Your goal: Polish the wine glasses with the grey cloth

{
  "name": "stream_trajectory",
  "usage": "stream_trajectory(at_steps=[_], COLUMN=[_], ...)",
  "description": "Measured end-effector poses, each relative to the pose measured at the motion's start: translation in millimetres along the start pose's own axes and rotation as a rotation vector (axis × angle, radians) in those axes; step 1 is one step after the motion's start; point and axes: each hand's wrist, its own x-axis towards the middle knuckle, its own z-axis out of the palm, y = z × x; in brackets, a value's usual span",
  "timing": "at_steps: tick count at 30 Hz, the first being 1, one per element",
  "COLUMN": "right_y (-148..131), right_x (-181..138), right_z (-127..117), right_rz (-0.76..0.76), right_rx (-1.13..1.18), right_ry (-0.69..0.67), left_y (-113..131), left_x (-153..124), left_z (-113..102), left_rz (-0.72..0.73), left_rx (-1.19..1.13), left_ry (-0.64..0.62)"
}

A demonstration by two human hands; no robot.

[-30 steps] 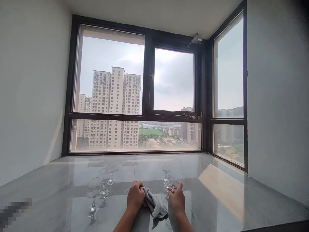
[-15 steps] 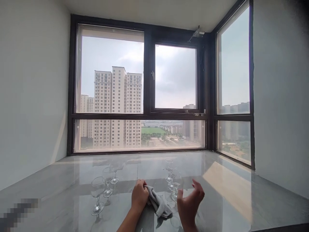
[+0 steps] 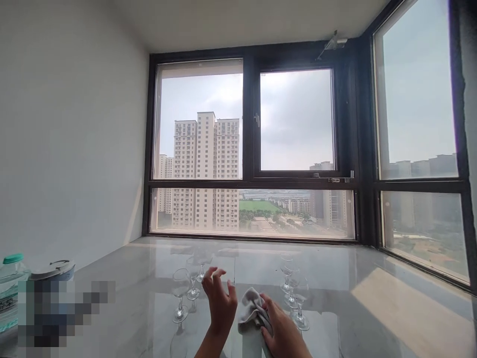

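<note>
A crumpled grey cloth point(image 3: 250, 314) is gripped in my right hand point(image 3: 278, 323), low in the middle of the head view. My left hand point(image 3: 220, 301) is raised just left of the cloth, fingers apart and curved, holding nothing. Beyond and left of that hand, clear stemmed glasses stand upright in a row, the nearest glass point(image 3: 181, 293) in full view and the farthest partly behind my fingers. A second row of stemmed glasses stands on the right, its nearest glass point(image 3: 301, 303) partly behind my right hand.
The glossy grey sill point(image 3: 335, 278) reaches back to dark-framed windows point(image 3: 298, 185). At the far left are a clear bottle with a green cap point(image 3: 13, 258) and a white-lidded container point(image 3: 52, 271), beside a blurred-out patch. A wall point(image 3: 74, 149) rises on the left.
The cloth has passed from my left hand to my right hand. My left hand has opened and lifted. The view has turned left, bringing the bottle and container into sight.
</note>
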Motion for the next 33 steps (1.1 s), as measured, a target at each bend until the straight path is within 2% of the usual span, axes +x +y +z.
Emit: stream_trajectory(at_steps=[4,6,7,8,11,12,14,17,20,23,25,29,33], right_y=[6,5,3,2,0,0,0,3,11,22,29,34,22], right_x=[4,4,4,4,5,6,8,10,14,19,22,26,19], right_z=[3,2,2,1,1,1,1,2,6,13,17,19,15], right_rz=[0.021,0.018,0.018,0.021,0.035,0.037,0.042,0.071,0.044,-0.022,-0.047,-0.070,-0.007], right_rx=[0.030,0.035,0.037,0.035,0.000,-0.017,-0.044,-0.037,0.030,0.041,0.000,-0.069,-0.141], right_ry=[0.010,0.026,0.031,0.036,0.043,0.039,0.014,-0.043,-0.071,-0.113,-0.121,-0.077,-0.034], left_y=[-35,-57,-68,-78,-103,-108,-113,-112,-101,-84,-72,-59,-62], left_x=[12,21,25,28,30,29,24,14,6,1,1,4,4], left_z=[-49,-68,-73,-77,-75,-73,-69,-66,-59,-40,-21,15,29], left_rz=[-0.013,-0.098,-0.167,-0.249,-0.567,-0.637,-0.676,-0.596,-0.387,-0.137,-0.044,0.008,0.045], left_rx=[-0.002,0.026,0.010,-0.049,-0.353,-0.417,-0.420,-0.298,-0.259,-0.234,-0.212,-0.236,-0.253], left_ry=[0.366,0.472,0.471,0.411,0.122,0.052,-0.040,-0.195,-0.364,-0.478,-0.540,-0.532,-0.506])
